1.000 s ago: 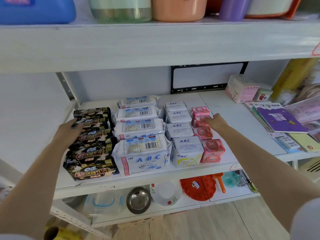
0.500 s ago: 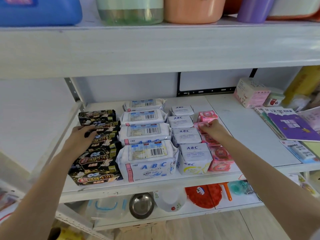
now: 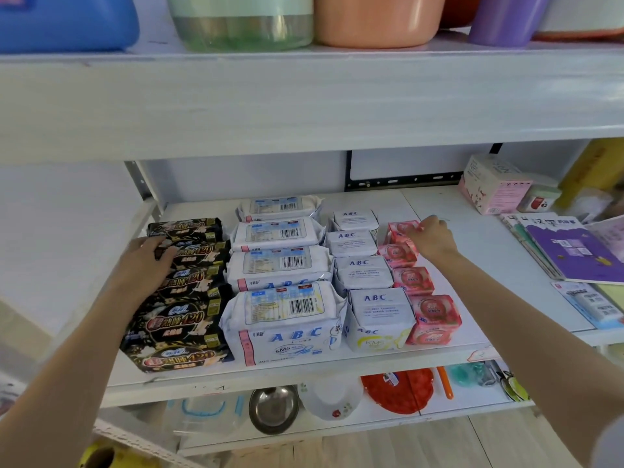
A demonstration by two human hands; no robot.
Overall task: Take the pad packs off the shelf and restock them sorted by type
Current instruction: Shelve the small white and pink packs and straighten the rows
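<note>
**Clerk:** Largest item?

**Checker:** White shelf, carrying four front-to-back rows of pad packs, all lying between the person's two hands.

**Clerk:** Rows, biggest packs first?

**Checker:** Large white packs, four, just right of the left hand. They have barcode labels on top, and the nearest one's front reads "ABC" and "KMS" in blue. Black packs, gold and red print reading "420", run under and in front of the left hand. That hand lies palm down on a pack near the back of the row, fingers loosely spread over its top, gripping nothing.

**Clerk:** Smaller lines?

**Checker:** Small white packs, four, "ABC" in blue on top, just left of the right hand. Pink packs, four, print too small to read, run from the right hand toward the shelf's front edge.

**Clerk:** Right hand?

**Checker:** Right hand holds the rearmost pink pack, with its fingers curled down over the right edge and the thumb against the pack. The pack sits in line with its row.

**Clerk:** Sundries?

**Checker:** Purple book, title beginning "汉字", lies flat to the right of that hand. Pink box stands behind the book, lettering unclear.
</note>
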